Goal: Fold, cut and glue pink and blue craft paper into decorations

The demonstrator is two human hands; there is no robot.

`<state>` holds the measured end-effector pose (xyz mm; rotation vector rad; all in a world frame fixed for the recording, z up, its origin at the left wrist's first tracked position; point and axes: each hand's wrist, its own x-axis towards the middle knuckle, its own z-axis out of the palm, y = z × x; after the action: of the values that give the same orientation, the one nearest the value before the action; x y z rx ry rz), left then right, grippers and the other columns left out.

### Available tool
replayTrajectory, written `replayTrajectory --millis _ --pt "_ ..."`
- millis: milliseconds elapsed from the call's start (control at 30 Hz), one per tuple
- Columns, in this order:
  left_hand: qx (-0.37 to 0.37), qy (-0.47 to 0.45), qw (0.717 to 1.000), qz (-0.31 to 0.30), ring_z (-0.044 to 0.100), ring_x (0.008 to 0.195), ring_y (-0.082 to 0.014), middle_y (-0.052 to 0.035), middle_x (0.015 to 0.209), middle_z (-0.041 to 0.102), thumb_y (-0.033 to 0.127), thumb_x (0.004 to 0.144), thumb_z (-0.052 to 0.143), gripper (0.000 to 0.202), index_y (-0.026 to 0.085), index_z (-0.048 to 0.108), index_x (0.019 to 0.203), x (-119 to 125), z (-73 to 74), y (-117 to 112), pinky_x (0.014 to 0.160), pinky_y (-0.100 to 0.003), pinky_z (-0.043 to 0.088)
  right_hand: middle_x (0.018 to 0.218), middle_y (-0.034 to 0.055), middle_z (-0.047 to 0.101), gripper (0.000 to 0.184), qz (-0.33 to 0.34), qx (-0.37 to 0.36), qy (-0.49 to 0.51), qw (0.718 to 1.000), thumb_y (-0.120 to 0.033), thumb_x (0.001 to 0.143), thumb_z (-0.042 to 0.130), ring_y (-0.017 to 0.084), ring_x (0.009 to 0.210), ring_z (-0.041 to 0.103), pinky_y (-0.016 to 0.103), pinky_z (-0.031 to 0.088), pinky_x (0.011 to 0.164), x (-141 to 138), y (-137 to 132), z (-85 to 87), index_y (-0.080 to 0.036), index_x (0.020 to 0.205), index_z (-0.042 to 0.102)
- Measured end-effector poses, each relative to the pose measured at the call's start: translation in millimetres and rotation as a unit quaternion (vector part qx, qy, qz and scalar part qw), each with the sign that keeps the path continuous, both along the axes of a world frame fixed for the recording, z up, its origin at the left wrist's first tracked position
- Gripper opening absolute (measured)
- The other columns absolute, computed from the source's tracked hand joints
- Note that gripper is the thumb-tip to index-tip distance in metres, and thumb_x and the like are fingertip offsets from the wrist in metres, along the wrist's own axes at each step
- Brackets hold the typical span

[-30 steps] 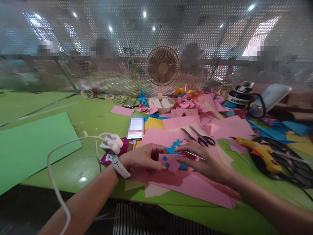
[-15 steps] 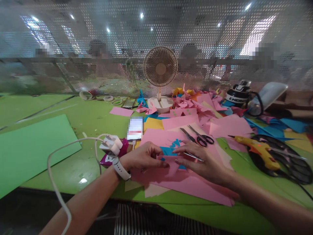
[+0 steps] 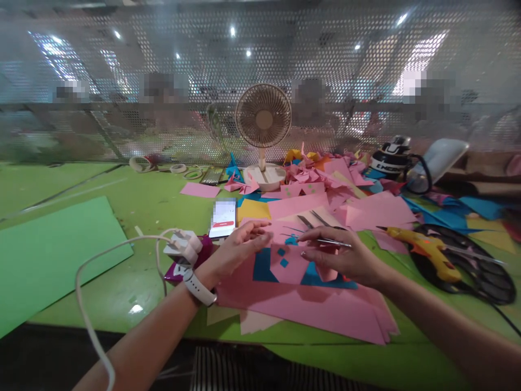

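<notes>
My left hand (image 3: 249, 243), wearing a white watch at its wrist, is held above the paper with its fingers apart and nothing in it. My right hand (image 3: 345, 255) holds metal tweezers (image 3: 331, 241), their thin tips pointing left. Below the hands lies a pink paper piece (image 3: 299, 267) bearing small blue diamonds (image 3: 284, 263). It rests on a blue sheet (image 3: 262, 269), with small blue bits (image 3: 291, 239) just beyond. Another pink piece (image 3: 325, 273) is partly hidden by my right hand. Larger pink sheets (image 3: 317, 312) are stacked underneath. Behind my right hand, scissors (image 3: 306, 221) show only in part.
A yellow glue gun (image 3: 427, 254) rests on a black tray (image 3: 484, 277) at right. A phone (image 3: 223, 217), purple box with a plug (image 3: 185, 247) and white cable stand left. Farther back are a fan (image 3: 264, 117), paper scraps (image 3: 313, 172) and a bottle (image 3: 391, 160).
My left hand has let go of the pink piece and lifted away, fingers opened. My right hand with the tweezers has moved slightly right and up. The blue sheet and diamonds show more fully.
</notes>
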<state>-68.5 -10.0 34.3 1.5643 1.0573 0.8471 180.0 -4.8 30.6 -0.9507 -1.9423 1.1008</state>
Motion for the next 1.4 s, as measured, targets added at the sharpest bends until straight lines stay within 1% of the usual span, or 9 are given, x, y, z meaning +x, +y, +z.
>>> replayTrajectory --millis 100,300,467,667,833,967,1067,1233,1400 --pt "0.025 0.056 0.994 -0.089 0.044 0.115 -0.0231 -0.0075 0.128 0.047 0.037 0.065 0.074 0.049 0.022 0.056 0.109 -1 -0.6 -3 0.094 -0.036 0.036 0.087 0.0019 0.063 0.025 0.002 -0.011 -0.002 1.0 -0.034 0.076 0.066 0.014 0.077 0.06 0.024 0.05 0.067 0 2 -0.7 -0.021 0.097 0.065" --pt "-0.043 0.07 0.984 -0.158 0.05 0.072 -0.0126 0.0023 0.076 0.054 0.033 0.065 0.073 0.03 0.016 0.051 0.078 -3 -3.3 -4 0.065 -0.025 0.04 0.081 0.0013 0.065 0.024 0.0 -0.017 -0.038 0.999 -0.033 0.077 0.064 0.013 0.073 0.06 0.023 0.05 0.065 -4 -1 0.4 -0.019 0.097 0.064" --pt "-0.102 0.004 0.98 -0.171 0.05 0.07 -0.0108 0.0029 0.076 0.053 0.028 0.066 0.072 0.027 0.016 0.053 0.08 -1 0.9 -2 0.062 -0.022 0.039 0.092 0.0046 0.067 0.024 -0.015 0.098 -0.115 0.988 -0.032 0.084 0.055 0.017 0.084 0.062 0.027 0.049 0.072 7 8 5.2 -0.02 0.102 0.062" --pt "-0.145 0.0 0.972 -0.185 0.056 0.072 -0.0121 -0.0002 0.077 0.063 0.03 0.067 0.074 0.022 0.015 0.061 0.075 -3 -0.9 -2 0.07 -0.024 0.043 0.099 0.0098 0.067 0.033 -0.044 0.336 -0.38 0.861 -0.007 0.078 0.047 0.023 0.093 0.059 0.035 0.04 0.084 47 40 3.0 -0.018 0.104 0.064" --pt "-0.156 0.016 0.97 -0.185 0.058 0.067 -0.0107 0.0011 0.075 0.064 0.029 0.062 0.077 0.023 0.016 0.064 0.076 -4 1.8 -4 0.066 -0.022 0.044 0.077 0.0051 0.069 0.026 -0.019 0.283 -0.471 0.835 -0.005 0.074 0.048 0.021 0.081 0.061 0.029 0.039 0.073 61 44 0.3 -0.021 0.083 0.067" --pt "-0.165 0.023 0.97 -0.179 0.057 0.064 -0.0099 0.0016 0.074 0.065 0.029 0.061 0.078 0.024 0.016 0.063 0.075 -4 4.0 -6 0.063 -0.021 0.044 0.092 0.0047 0.069 0.032 -0.028 0.245 -0.462 0.852 -0.01 0.078 0.044 0.021 0.087 0.061 0.027 0.04 0.072 70 46 4.6 -0.024 0.097 0.066" --pt "-0.163 0.016 0.969 -0.187 0.057 0.065 -0.0099 0.001 0.074 0.065 0.028 0.062 0.078 0.024 0.015 0.064 0.077 -4 1.9 -4 0.066 -0.022 0.044 0.104 0.0091 0.067 0.031 -0.106 0.212 -0.482 0.843 -0.023 0.083 0.042 0.022 0.09 0.061 0.028 0.04 0.071 93 44 19.7 -0.019 0.105 0.063" --pt "-0.146 0.01 0.971 -0.189 0.054 0.064 -0.0079 0.0034 0.073 0.062 0.026 0.064 0.076 0.022 0.015 0.063 0.078 -4 3.8 -2 0.063 -0.019 0.042 0.071 0.0098 0.066 0.035 -0.311 0.093 -0.554 0.767 -0.048 0.083 0.042 0.021 0.061 0.058 0.029 0.032 0.053 155 18 42.6 -0.02 0.078 0.064" --pt "-0.115 0.02 0.974 -0.192 0.053 0.066 -0.0086 0.0033 0.073 0.062 0.027 0.065 0.076 0.022 0.015 0.061 0.075 -3 8.0 -3 0.062 -0.019 0.041 0.058 0.0105 0.062 0.043 -0.38 0.017 -0.53 0.758 -0.062 0.069 0.056 0.019 0.048 0.053 0.031 0.029 0.048 209 2 10.4 -0.021 0.059 0.06"
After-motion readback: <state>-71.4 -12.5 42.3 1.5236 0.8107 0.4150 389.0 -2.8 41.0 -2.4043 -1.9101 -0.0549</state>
